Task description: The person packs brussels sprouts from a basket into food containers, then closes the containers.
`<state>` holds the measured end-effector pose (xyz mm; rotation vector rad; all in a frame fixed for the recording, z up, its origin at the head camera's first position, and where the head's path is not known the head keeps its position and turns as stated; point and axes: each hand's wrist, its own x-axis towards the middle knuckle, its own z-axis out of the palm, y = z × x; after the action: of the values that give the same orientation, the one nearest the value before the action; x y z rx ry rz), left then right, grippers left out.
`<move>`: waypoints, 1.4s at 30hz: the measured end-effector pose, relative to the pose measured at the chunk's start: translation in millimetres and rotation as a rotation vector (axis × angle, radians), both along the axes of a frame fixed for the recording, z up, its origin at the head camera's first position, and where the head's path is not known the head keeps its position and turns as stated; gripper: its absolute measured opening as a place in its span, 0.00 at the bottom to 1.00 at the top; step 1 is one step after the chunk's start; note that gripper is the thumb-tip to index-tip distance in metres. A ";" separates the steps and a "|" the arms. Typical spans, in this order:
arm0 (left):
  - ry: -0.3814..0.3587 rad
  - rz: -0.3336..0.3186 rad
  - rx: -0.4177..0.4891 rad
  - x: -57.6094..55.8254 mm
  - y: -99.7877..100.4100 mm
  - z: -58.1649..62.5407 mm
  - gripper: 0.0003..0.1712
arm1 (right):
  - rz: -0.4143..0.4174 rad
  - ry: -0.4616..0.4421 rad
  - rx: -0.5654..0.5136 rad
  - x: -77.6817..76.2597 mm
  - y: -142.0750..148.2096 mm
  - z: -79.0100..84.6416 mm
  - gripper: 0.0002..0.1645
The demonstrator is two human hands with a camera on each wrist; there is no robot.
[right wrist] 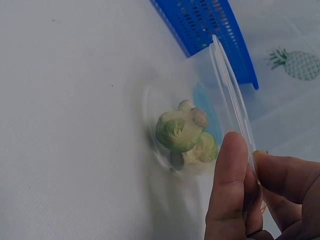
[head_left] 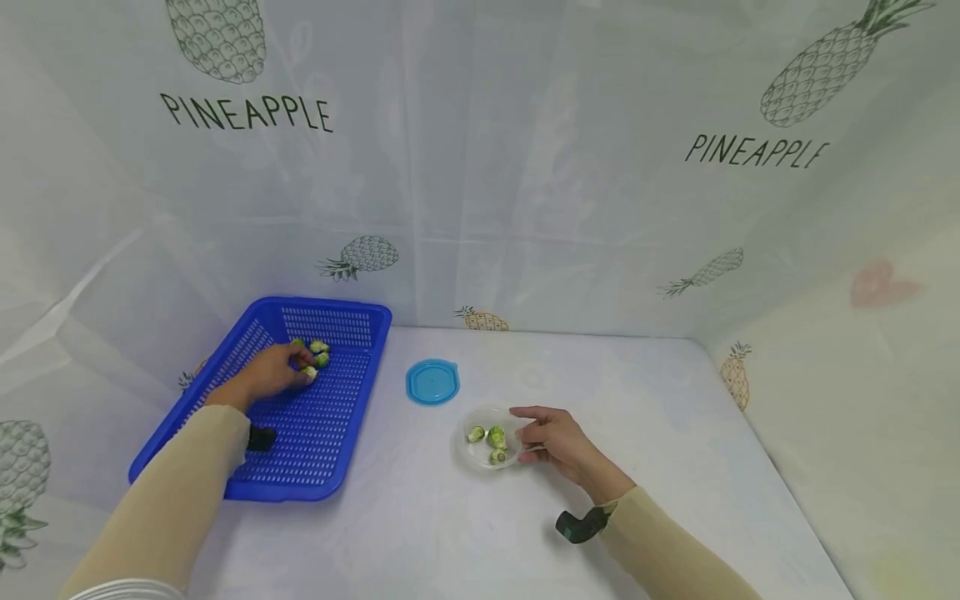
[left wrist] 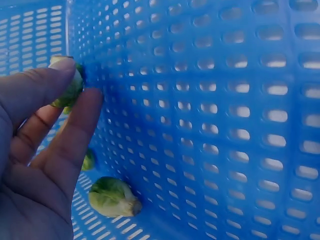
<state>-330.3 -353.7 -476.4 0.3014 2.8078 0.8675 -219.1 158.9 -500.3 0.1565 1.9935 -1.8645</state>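
A: Status on the left hand?

B: Left hand (head_left: 273,371) is inside the deep blue, rectangular, perforated plastic basket (head_left: 315,442), toward its far end. Thumb and fingers are pinching one small, round, green-and-white Brussels sprout (left wrist: 74,90).

A: Anything else in the basket?

B: Yes. Loose Brussels sprouts (head_left: 319,346) next to those fingertips, on the basket floor. Left wrist view has one lying near the basket wall, another half hidden behind the fingers.

A: And the right hand?

B: Right hand (head_left: 558,442) is well to the right of the basket, outside it. Fingers and thumb grip the rim of a clear, round plastic bowl (head_left: 478,452), one digit against the outer wall.

A: Bowl position, contents?

B: Right of the basket, upright on the white-covered table (head_left: 390,517). From above I count three sprouts in it, clustered together; through the wall they overlap, so I can't recount from the side.

A: Lid?

B: Small, light-blue plastic lid (head_left: 432,382), flat on the table just right of the basket, nearer to it than the bowl is.

A: Surroundings?

B: Pale sheet printed with pineapples (head_left: 487,167) hangs behind the basket. Beige sleeve (head_left: 172,483) on the left arm crosses the basket's near-left corner.
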 end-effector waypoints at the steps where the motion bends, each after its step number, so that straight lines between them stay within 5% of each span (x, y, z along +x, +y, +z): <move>1: 0.005 0.000 0.007 0.3 0.6 0.8 0.19 | 0.000 0.000 0.000 0.2 -0.3 0.1 0.33; 13: 0.000 0.033 0.145 7.6 12.7 11.1 0.20 | 0.009 0.005 -0.012 2.0 0.7 -0.3 0.33; 24: 0.005 0.026 0.258 21.8 21.8 32.9 0.30 | 0.009 0.007 -0.020 3.1 -1.6 1.8 0.32; 42: 0.052 0.042 0.399 45.2 52.5 51.9 0.25 | 0.000 0.008 -0.012 1.2 -1.2 2.8 0.31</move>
<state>-285.1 -301.2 -424.4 0.3242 2.6753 1.4497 -217.9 157.7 -497.6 0.1459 1.9872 -1.8793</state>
